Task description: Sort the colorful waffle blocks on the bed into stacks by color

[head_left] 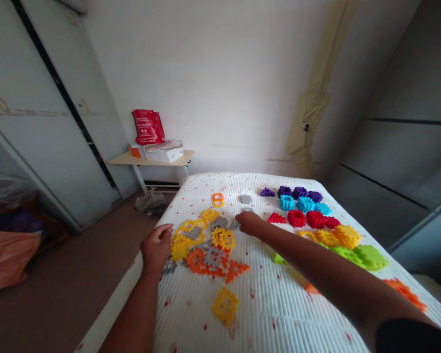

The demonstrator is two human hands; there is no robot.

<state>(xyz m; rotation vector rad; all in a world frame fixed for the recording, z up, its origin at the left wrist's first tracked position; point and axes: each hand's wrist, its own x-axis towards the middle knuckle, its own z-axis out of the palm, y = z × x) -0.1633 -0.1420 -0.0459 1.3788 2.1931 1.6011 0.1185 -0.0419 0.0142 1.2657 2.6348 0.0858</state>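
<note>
My right hand reaches across the bed with its fingers closed at a small grey interlocking building tile, partly hidden by the fingers. Just beyond it lie more grey tiles. Beside the left edge of a mixed pile, my left hand hovers with its fingers curled in and nothing visible in them. That pile holds yellow tiles, grey tiles and orange tiles, lying loosely over one another. A single yellow tile rests nearer to me, and an orange square frame farther off.
Tiles stand sorted by colour on the right: purple, light blue, red, yellow, green and orange. A small table with a red bag stands by the wall.
</note>
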